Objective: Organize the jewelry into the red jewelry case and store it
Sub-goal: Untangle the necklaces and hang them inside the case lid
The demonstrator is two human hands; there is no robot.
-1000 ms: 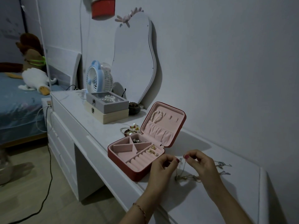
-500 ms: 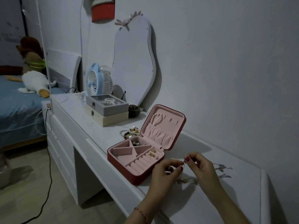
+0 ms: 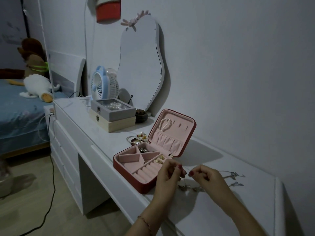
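The red jewelry case lies open on the white dresser, its pink lid upright with a pearl bracelet hung inside. Earrings and dark pieces sit in its compartments. Just right of the case, my left hand and my right hand each pinch an end of a thin chain necklace, which droops onto the dresser between them. More thin chains lie to the right.
Loose bracelets and a flower piece lie behind the case. Two stacked boxes with pearls on top, a blue fan and a mirror stand at the back. A bed with plush toys is at far left.
Both hands have drifted slightly apart and lowered the chain; the head camera has tilted a little, shifting the scene down in view.
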